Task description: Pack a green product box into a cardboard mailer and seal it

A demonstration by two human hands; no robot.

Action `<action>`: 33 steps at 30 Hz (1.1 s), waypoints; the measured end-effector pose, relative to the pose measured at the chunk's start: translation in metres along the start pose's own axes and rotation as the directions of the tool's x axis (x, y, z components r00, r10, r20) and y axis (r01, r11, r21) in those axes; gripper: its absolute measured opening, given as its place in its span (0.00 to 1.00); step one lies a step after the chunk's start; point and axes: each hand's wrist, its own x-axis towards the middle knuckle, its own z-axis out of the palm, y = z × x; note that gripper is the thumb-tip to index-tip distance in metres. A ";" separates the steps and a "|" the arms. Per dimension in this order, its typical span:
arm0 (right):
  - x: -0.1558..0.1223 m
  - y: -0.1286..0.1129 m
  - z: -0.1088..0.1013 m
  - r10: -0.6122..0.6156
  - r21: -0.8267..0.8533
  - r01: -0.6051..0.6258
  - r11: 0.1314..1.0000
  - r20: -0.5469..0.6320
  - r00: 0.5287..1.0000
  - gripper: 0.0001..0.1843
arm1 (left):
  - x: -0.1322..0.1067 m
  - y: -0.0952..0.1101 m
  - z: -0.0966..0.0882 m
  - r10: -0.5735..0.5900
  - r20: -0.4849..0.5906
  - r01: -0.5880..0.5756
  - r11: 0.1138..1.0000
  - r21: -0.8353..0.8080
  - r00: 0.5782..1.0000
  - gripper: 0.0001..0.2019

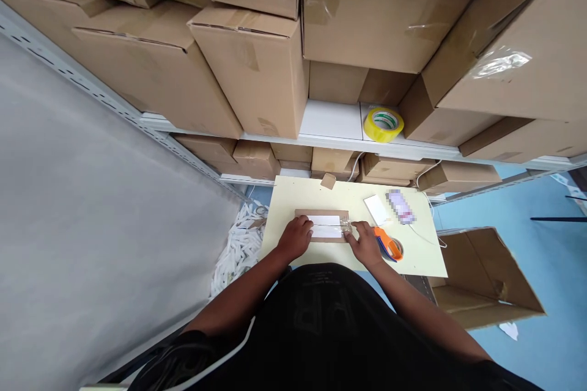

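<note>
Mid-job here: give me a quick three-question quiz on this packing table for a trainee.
1. True or false: the left hand and the right hand both touch the flat cardboard parcel.
2. What lies just beside the right hand? A) orange tape dispenser B) scissors C) stapler
3. Fill in: the yellow tape roll sits on the white ____.
Key: 1 true; 2 A; 3 shelf.

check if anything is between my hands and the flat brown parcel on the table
Nothing visible does. The left hand rests on the left end of the parcel, and the right hand touches its right end. The orange tape dispenser lies beside the right hand, off the parcel.
</note>
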 end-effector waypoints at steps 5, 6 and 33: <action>-0.008 0.010 -0.004 0.005 -0.001 -0.005 1.000 0.013 1.000 0.20 | -0.002 -0.002 -0.003 0.008 -0.012 -0.008 0.997 -0.073 1.000 0.15; -0.009 0.013 -0.004 0.009 -0.014 -0.009 1.000 0.009 1.000 0.19 | -0.002 -0.002 -0.004 0.004 -0.011 -0.005 0.996 -0.087 1.000 0.15; 0.010 -0.021 -0.072 0.178 0.114 -0.199 0.973 0.169 0.969 0.13 | 0.019 -0.002 -0.003 -0.043 0.042 0.058 0.862 -0.504 0.998 0.18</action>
